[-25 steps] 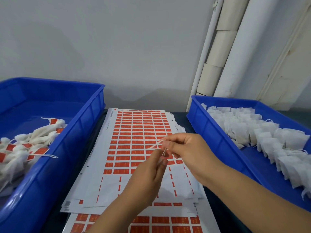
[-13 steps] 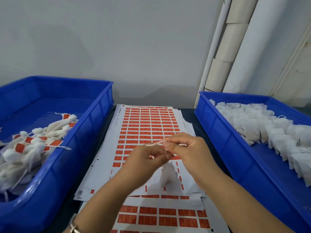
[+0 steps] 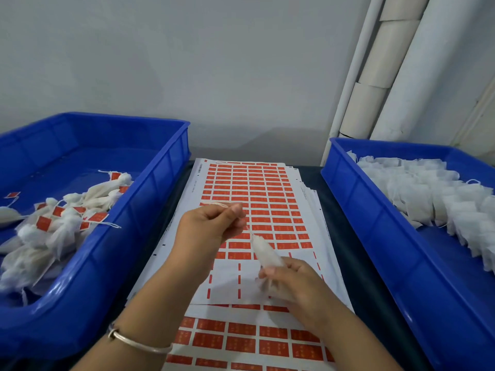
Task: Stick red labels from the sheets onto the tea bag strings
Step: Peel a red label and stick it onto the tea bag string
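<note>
Above sheets [image 3: 257, 199], hands [image 3: 211, 227] gripping tea bag [image 3: 266, 251]

A small packing workshop: a dark worktable [image 3: 332, 210] against a bare grey wall [image 3: 187, 62], blue plastic crates at 9 o'clock [image 3: 160, 188] and 3 o'clock [image 3: 375, 223] holding bulk tea bags, stacked label sheets [image 3: 254, 188] between them, white pipes [image 3: 396, 70] at 1 o'clock.

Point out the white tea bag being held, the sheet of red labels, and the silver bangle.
white tea bag [image 3: 265, 250], head view, middle of its body.
sheet of red labels [image 3: 257, 188], head view, upper label rows.
silver bangle [image 3: 139, 344], head view, band on left wrist.
</note>
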### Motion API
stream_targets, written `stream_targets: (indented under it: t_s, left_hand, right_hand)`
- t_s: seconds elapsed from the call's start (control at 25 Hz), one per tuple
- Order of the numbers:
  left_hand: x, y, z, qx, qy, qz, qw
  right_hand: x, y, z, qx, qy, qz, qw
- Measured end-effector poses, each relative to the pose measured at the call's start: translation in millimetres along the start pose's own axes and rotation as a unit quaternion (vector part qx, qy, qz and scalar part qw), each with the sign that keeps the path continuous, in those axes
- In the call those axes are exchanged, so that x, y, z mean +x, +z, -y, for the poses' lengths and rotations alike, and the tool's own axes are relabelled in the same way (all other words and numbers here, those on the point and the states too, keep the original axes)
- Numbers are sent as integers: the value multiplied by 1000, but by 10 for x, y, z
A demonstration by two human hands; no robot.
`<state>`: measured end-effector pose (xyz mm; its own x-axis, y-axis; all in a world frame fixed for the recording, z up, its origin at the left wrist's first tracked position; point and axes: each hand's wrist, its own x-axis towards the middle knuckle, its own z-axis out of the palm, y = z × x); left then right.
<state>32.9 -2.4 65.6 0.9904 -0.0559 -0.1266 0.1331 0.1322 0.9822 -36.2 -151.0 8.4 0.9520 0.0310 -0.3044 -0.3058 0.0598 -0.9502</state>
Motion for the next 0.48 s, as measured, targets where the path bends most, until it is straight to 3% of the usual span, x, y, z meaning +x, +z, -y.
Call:
stream_targets:
  t_s: [0.12,0.16,0.24,0.36,0.48]
  left_hand:
    - [13,-100,196,-85,-84,-34,992]
    - [-7,-124,282,-76,-96,-49,991]
    - [-73,-147,464,49,-75,-71,993]
    - [-275,-141,568,258,29,-42,965]
    - [-358,-107,536,383,99,85,914]
  right_hand:
    - [3,-72,1,292,-24,60,954]
    - [9,-88,-1,335,-35,59,940]
    - [41,-111,-20,379,-50,44,923]
    - [82,-126,-38,356,-58,-22,932]
    - [57,-116,-33,164,-72,-67,982]
